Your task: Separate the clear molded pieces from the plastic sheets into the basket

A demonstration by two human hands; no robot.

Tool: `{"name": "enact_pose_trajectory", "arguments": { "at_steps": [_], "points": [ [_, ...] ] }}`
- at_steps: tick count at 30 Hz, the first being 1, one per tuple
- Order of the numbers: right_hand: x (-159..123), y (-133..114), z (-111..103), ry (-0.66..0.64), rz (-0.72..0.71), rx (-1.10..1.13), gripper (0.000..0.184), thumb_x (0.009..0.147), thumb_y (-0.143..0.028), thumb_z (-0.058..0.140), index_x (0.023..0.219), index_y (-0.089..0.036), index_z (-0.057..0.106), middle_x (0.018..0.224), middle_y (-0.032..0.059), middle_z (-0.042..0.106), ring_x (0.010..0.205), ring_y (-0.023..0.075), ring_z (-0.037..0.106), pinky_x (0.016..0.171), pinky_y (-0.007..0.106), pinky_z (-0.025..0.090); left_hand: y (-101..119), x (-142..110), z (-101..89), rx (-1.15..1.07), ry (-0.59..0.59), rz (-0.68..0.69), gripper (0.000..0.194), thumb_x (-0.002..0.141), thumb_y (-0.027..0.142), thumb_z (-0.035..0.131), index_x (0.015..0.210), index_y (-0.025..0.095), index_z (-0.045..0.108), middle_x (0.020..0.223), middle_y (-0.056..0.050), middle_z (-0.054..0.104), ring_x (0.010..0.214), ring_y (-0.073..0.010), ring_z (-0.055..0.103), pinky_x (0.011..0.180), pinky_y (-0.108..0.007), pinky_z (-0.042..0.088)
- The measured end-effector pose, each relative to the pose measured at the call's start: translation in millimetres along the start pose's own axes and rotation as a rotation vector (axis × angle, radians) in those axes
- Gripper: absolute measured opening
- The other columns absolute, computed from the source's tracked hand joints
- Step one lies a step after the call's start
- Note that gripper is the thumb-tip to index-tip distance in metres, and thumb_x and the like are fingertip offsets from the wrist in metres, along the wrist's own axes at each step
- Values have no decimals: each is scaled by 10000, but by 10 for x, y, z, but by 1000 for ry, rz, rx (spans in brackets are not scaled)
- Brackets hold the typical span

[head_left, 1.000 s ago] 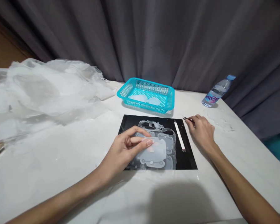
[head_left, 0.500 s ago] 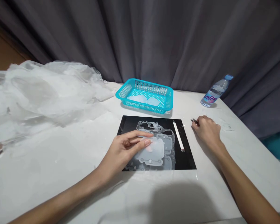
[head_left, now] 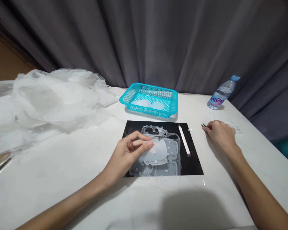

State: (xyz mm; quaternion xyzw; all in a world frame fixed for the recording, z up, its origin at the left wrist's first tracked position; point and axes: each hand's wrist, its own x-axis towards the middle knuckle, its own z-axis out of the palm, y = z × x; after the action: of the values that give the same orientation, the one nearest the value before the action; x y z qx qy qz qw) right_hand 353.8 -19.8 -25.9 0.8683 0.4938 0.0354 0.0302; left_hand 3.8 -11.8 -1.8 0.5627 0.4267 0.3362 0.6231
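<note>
The frosted, translucent piece (head_left: 156,156) is up between the thumb and fingers of the left hand (head_left: 124,152), pinched by its upper left edge and held just over the black mat (head_left: 195,164). Under it lies a clear sheet (head_left: 166,168) with more rounded outlines of much the same shape, its near end running past the mat onto the white table (head_left: 86,159); at its far end there are open loops and a tangle of thin strips. I'd judge the work only partway: one piece apart in the fingers, several outlines in the sheet below. A white, pen-like tool (head_left: 184,140) lies on the mat's right side. Beyond the mat sits a blue basket (head_left: 175,107) with two pale pieces (head_left: 157,105) in it; whether they match the held one, I can't tell. The right hand (head_left: 220,132) rests off to the side, closed around a dark pointed tool (head_left: 203,125), near the water bottle (head_left: 220,94). Far left, a big heap of whitish film (head_left: 60,99) is piled up.
</note>
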Motion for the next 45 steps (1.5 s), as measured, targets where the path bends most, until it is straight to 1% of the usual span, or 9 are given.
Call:
{"name": "enact_pose_trajectory", "arguments": {
  "at_steps": [7, 13, 19, 23, 27, 33, 38, 41, 45],
  "points": [
    [-26, -66, -16, 23, -27, 22, 284, 1015, -378, 583, 964, -171, 771, 999, 151, 773, 898, 299, 720, 673, 348, 361, 173, 316, -200, 124, 29, 96, 404, 834, 481, 822, 1048, 186, 647, 824, -53, 821, 712, -205, 755, 647, -267, 558],
    [-93, -255, 63, 189, -159, 52, 326, 1060, -361, 513, 1079, -136, 749, 1144, 179, 712, 1068, 323, 661, 735, 363, 430, 561, 1350, -427, 335, 279, 345, 367, 826, 493, 753, 981, 184, 631, 846, -69, 763, 747, -205, 711, 723, -315, 558],
    [-206, -492, 139, 296, -395, 135, 333, 1084, -396, 476, 1071, -158, 708, 1037, 140, 706, 1018, 303, 639, 813, 372, 464, 547, 2074, -408, 652, 220, 390, 330, 862, 504, 705, 868, 184, 625, 871, -111, 713, 960, -306, 668, 914, -446, 509],
    [-248, -452, 50, 174, -375, 130, 274, 1077, -338, 490, 1128, -144, 677, 1054, 139, 707, 1035, 301, 649, 808, 366, 457, 404, 1969, -504, 876, 74, 454, 430, 825, 609, 740, 995, 215, 716, 1091, -107, 716, 1227, -374, 561, 1125, -552, 348],
    [-247, -249, -77, 20, -240, 18, 249, 1004, -119, 513, 1208, -77, 650, 1140, 198, 681, 1100, 341, 643, 755, 360, 424, 227, 1788, -594, 1005, -120, 508, 438, 787, 621, 791, 1045, 269, 756, 1194, -59, 723, 1233, -339, 588, 1152, -523, 328],
    [-233, -108, -82, -45, -263, 77, 314, 902, 43, 482, 1035, -126, 710, 1078, 154, 711, 972, 279, 678, 643, 319, 361, 68, 1959, -403, 1070, -68, 599, 170, 975, 336, 618, 1055, 216, 707, 1151, -84, 731, 1160, -304, 623, 1076, -495, 405],
    [-183, -214, 78, 50, -339, 189, 402, 858, 93, 439, 1045, -127, 719, 1250, 191, 674, 1103, 291, 638, 713, 324, 434, 79, 2098, -72, 1082, 39, 655, 152, 976, 237, 599, 1106, 178, 651, 1154, -128, 662, 1165, -335, 578, 1061, -533, 418],
    [-83, -275, 217, 129, -385, 288, 458, 868, 88, 415, 1134, -145, 706, 1288, 181, 666, 1168, 306, 598, 779, 347, 479, 133, 1859, 26, 1061, 36, 700, 193, 1022, 277, 563, 1186, 187, 611, 1244, -133, 608, 1226, -329, 535, 1101, -533, 393],
    [83, -336, 391, 227, -465, 462, 437, 924, 31, 389, 1167, -172, 689, 1197, 135, 713, 1106, 298, 603, 883, 400, 518, 128, 1193, -34, 1045, -166, 718, 184, 1040, 398, 593, 1119, 236, 629, 1156, -53, 668, 1135, -257, 615, 1039, -417, 476]
  ]
}}
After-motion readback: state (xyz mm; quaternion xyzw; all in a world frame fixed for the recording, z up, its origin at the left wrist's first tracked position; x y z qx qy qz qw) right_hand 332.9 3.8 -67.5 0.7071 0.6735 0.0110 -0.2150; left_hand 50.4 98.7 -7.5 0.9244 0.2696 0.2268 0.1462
